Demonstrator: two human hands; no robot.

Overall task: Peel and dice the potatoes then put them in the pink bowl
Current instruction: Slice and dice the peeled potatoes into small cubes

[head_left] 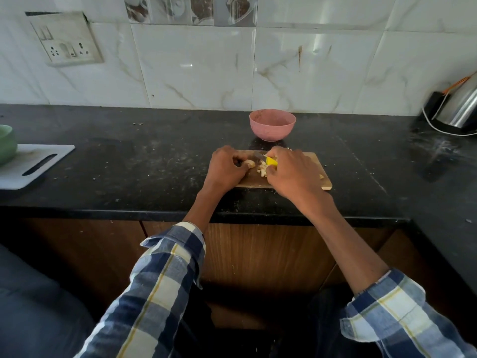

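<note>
1. Head view, left hand [225, 169]: fingers curled over a peeled potato piece [249, 163], pinning it to the wooden cutting board [312, 180]. Checked sleeve rolled up the forearm.
2. Right hand [291, 171]: wrapped round the yellow handle of a knife [271, 160]; the blade points left, toward the held piece. Whether the edge touches the potato cannot be told.
3. Diced potato [262, 169]: small pale cubes heaped on the board between the two hands, just below the knife handle. One stray bit [321, 176] lies near the board's right edge.
4. Wooden cutting board: flat on the black countertop [154, 161], near its front edge, partly covered by both hands.
5. Pink bowl [272, 125]: upright on the countertop just behind the board, apart from it; no potato seen inside.
6. White cutting board [33, 164]: far left of the countertop, with a green bowl [6, 143] standing on it, cut off by the frame edge.
7. Steel kettle [462, 107]: far right on its black base, white cord trailing.
8. Tiled wall [196, 68]: marble pattern, with a switch and socket plate [65, 40] at upper left.
</note>
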